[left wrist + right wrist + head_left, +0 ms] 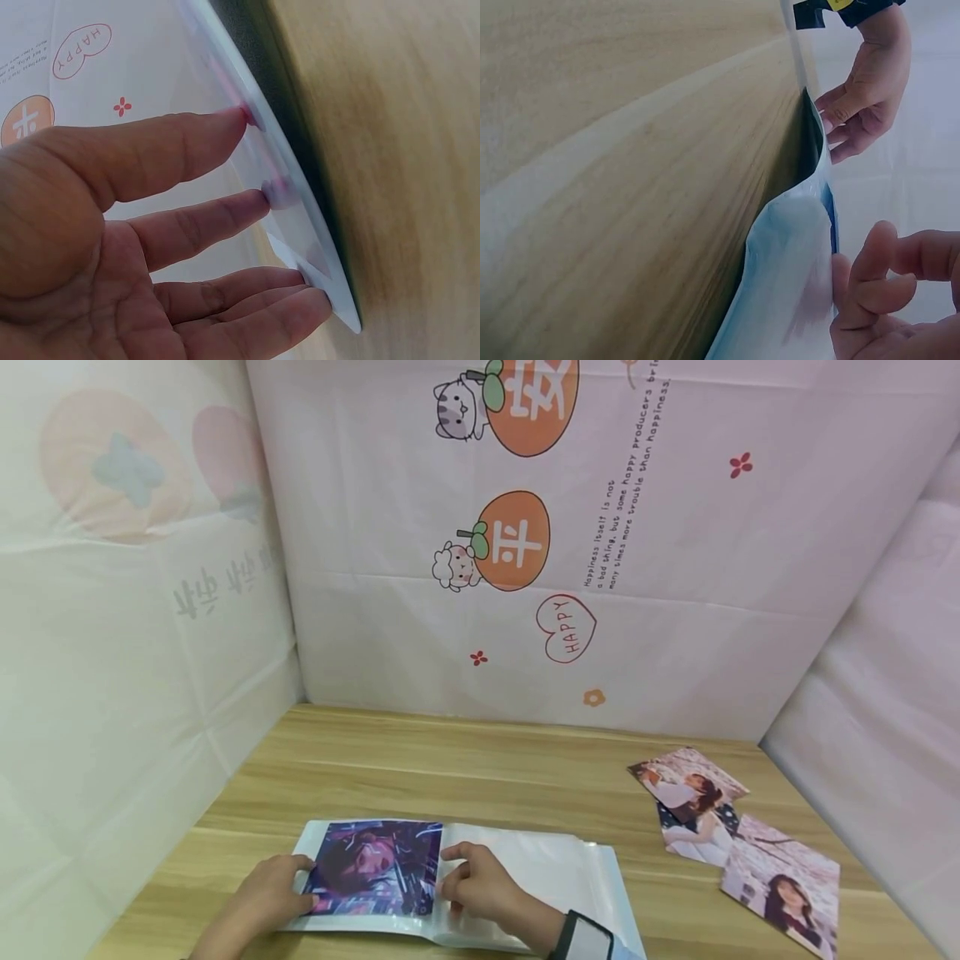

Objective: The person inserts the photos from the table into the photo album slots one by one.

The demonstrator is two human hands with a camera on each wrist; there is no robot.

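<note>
An open photo album (555, 872) with clear sleeve pages lies at the front of the table. On its left page is a purple-and-blue photo card (375, 868) showing a portrait. My left hand (273, 893) rests at the card's left edge; in the left wrist view its spread, fairly straight fingers (202, 150) touch the page surface. Close to the card's right edge, by the album's middle fold, is my right hand (483, 885), wearing a watch (588, 937). In the right wrist view its fingers (874, 281) are bent, and one fingertip touches the page.
To the right of the album lie several loose photos: one with pink blossoms (686, 781), a dark-backed one (701, 835) partly beneath it, and a portrait (783, 885) nearer the front. Printed white cloth (375, 610) encloses the wooden table (450, 752) at the back and sides.
</note>
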